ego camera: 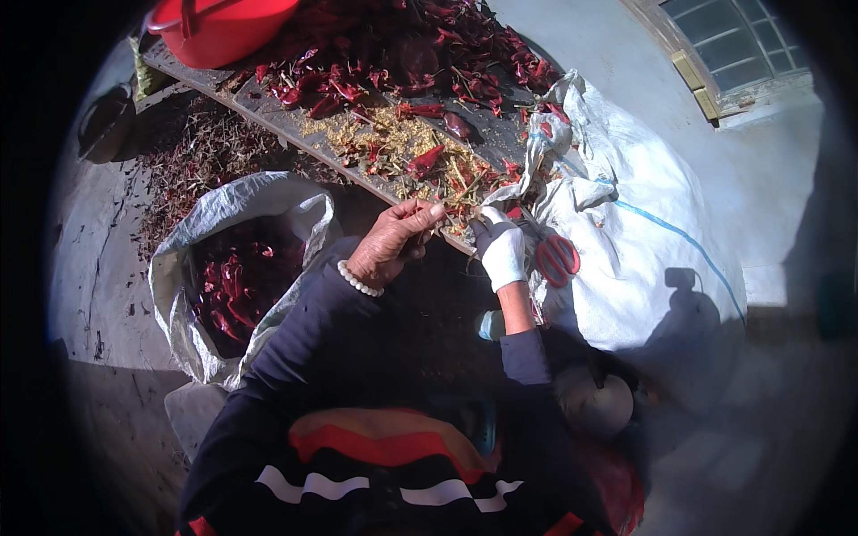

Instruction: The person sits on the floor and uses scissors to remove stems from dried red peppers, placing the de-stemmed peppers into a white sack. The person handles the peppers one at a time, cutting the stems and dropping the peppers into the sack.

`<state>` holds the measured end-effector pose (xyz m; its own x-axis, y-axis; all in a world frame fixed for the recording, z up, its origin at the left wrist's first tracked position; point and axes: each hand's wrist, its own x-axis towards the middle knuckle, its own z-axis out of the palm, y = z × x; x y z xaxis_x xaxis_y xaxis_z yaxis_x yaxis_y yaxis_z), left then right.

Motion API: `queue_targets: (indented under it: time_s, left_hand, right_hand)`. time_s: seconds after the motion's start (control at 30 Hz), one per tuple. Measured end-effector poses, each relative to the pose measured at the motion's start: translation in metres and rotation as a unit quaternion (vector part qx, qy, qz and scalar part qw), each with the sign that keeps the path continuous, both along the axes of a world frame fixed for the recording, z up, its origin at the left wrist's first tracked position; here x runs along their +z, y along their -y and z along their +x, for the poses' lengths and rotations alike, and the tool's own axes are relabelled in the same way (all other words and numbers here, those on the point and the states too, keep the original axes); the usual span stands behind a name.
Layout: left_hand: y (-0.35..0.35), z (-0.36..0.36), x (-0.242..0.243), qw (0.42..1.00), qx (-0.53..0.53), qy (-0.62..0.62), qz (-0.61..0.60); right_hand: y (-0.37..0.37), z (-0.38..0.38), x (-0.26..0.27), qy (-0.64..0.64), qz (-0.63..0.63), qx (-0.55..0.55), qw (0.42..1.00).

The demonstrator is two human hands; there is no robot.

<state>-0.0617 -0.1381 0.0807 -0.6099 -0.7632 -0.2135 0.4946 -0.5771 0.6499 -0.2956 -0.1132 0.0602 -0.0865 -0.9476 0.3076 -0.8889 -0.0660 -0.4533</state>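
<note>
My left hand [395,238], bare and with a pale bead bracelet [359,279] at the wrist, is pinched at the near edge of a wooden board [258,107]. Bits of red chili pepper show at its fingers, mostly hidden by the hand. Just to the right, my right hand [501,249] wears a white glove with dark fingertips. Its fingers are bent toward the left hand, and what lies between them is too small to make out. Red-handled scissors [558,260] are beside the glove, against a large white woven sack [630,268].
Dried red chili peppers [402,60] are heaped on the board, with yellow seeds [389,134] nearer me. A red plastic basin [218,33] stands at the far left. An open woven sack [175,321] of peppers is at my left. Stem scraps [201,144] and a dark bucket [106,124] lie beyond.
</note>
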Motion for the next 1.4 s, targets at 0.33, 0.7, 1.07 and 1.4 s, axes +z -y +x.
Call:
queue_targets:
  time_s: [0.33, 0.7, 1.07, 1.4]
  left_hand:
    - [0.009, 0.005, -0.003, 0.996, 0.043, 0.014, 0.073]
    - [0.011, 0.002, 0.0, 0.991, 0.1, 0.086, 0.023]
    - [0.004, -0.016, 0.0, 0.984, 0.108, 0.114, -0.09]
    - [-0.002, -0.004, -0.002, 0.999, -0.043, -0.017, -0.02]
  right_hand:
    - [0.126, 0.057, -0.029, -0.266, -0.012, 0.071, 0.961]
    - [0.101, 0.023, -0.02, 0.024, -0.165, 0.007, 0.986]
    - [-0.006, 0.066, 0.026, 0.016, -0.241, -0.042, 0.97]
    - [-0.058, 0.079, 0.019, 0.031, -0.223, 0.052, 0.973]
